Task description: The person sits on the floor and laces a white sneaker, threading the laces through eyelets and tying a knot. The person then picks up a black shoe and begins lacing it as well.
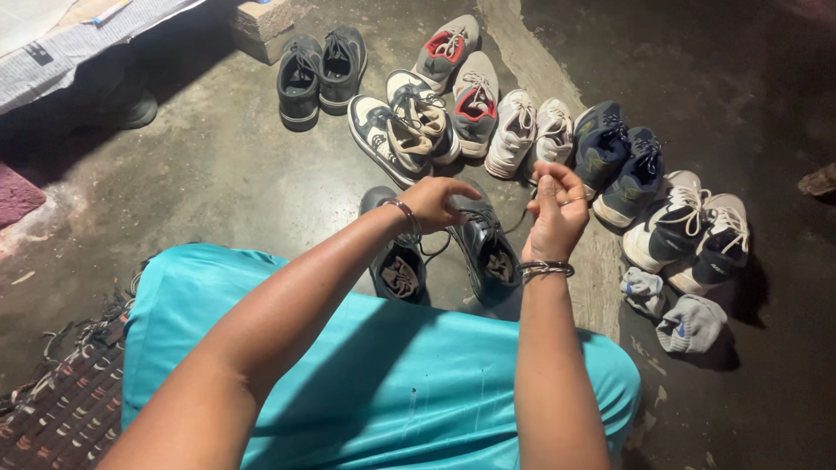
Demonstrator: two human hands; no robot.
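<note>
The setting is indicated as a home interior, at floor level. A bare, stained concrete floor (218, 183) is shown under dim light. Many pairs of worn footwear are lined up on it: dark sneakers (319, 74), grey-and-red sneakers (460, 78), white sneakers (529, 130), navy sneakers (620, 161). Rolled socks (675, 309) are laid beside them. A woven mat (65, 400) and a newspaper-covered surface (61, 43) are seen at the edges.
</note>
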